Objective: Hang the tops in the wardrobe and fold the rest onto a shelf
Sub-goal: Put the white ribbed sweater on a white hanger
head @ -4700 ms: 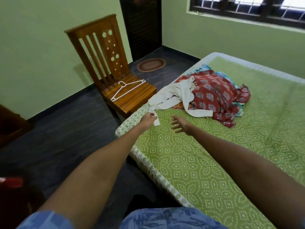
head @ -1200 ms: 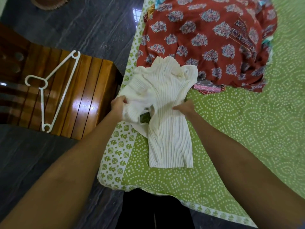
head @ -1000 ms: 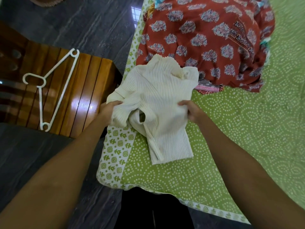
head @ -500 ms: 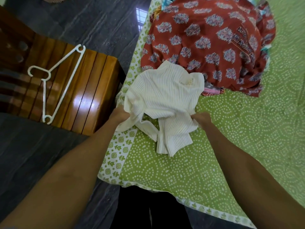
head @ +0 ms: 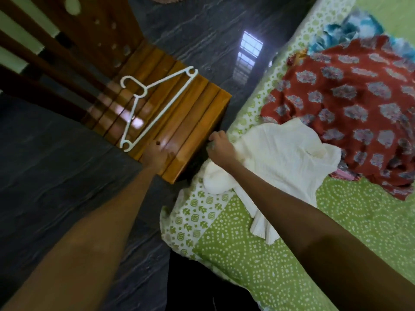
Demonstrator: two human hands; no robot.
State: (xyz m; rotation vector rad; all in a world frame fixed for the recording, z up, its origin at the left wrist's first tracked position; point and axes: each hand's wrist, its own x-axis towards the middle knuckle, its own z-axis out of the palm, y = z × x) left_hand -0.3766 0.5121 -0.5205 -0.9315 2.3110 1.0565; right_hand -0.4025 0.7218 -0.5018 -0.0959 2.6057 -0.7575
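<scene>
A white ribbed top (head: 285, 158) lies crumpled on the near corner of the green bed (head: 247, 254). My right hand (head: 221, 148) rests at the top's left edge by the side of the bed, fingers curled on the fabric. My left hand (head: 155, 156) is off the top and hovers over the wooden chair seat (head: 193, 122), fingers apart and holding nothing. It is just right of the lower end of a white plastic hanger (head: 157, 104) that lies flat on the seat. A red printed garment (head: 350, 104) is heaped behind the white top.
A blue patterned garment (head: 350, 25) pokes out behind the red one. The chair's slatted back (head: 56, 48) rises at the upper left. Dark stone floor (head: 56, 176) fills the gap between chair and bed. No wardrobe is in view.
My left hand has let go of the white top and moved left over the chair seat toward the hanger. The top has dropped onto the bed, with my right hand at its left edge.
</scene>
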